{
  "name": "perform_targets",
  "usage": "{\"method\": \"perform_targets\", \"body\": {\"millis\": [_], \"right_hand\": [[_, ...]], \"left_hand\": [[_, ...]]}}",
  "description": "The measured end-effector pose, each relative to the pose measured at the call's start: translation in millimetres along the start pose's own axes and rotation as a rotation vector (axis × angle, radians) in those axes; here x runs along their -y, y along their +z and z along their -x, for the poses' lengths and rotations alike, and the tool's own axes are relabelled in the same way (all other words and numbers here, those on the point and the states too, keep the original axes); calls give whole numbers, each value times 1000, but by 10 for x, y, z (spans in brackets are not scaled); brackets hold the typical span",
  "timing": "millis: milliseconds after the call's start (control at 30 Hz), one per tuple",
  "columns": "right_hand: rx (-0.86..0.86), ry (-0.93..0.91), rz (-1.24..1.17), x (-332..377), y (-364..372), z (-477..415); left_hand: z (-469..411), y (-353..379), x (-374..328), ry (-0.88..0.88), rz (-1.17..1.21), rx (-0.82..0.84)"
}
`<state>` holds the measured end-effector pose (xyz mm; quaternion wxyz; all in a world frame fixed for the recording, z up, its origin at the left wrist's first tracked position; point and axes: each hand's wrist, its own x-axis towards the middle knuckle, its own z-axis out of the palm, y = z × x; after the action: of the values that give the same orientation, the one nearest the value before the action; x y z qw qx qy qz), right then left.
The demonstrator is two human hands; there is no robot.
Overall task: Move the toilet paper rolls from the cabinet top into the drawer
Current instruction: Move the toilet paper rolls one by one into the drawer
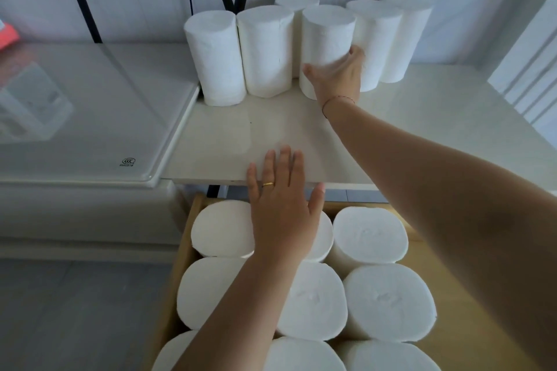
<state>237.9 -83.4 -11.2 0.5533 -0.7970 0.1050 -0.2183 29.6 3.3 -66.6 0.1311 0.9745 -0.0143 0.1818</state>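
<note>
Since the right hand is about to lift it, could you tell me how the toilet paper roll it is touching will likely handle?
The roll under the right hand looks like soft wound paper, so it is probably light and should dent under a firm grip. It stands tall on end on the cabinet top, so a sideways push might tip it. Once on its side, its round shape would likely let it roll.

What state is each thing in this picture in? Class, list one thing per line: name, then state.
Six white toilet paper rolls on the cabinet top: upright, clustered at the back.
White cabinet top: front part bare.
Wooden drawer: pulled open, packed with upright white rolls.
Right hand: wrapped around the front middle roll.
Left hand: flat, fingers spread, over the cabinet edge and drawer, holding nothing.
</note>
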Motion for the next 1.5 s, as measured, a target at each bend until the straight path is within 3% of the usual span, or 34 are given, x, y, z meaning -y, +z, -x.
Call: {"method": "perform_targets", "body": {"millis": [267, 667, 1000, 1500], "right_hand": [[56, -35, 145, -49, -235, 28], [144, -127, 150, -275, -1291, 731], [175, -126, 147, -343, -2060, 1252], [367, -54, 173, -619, -3075, 1562]], "left_hand": [[13, 36, 18, 12, 9, -13], [63, 33, -47, 52, -37, 56], [312, 144, -450, 392, -21, 217], [442, 129, -500, 570, -29, 370]]}}
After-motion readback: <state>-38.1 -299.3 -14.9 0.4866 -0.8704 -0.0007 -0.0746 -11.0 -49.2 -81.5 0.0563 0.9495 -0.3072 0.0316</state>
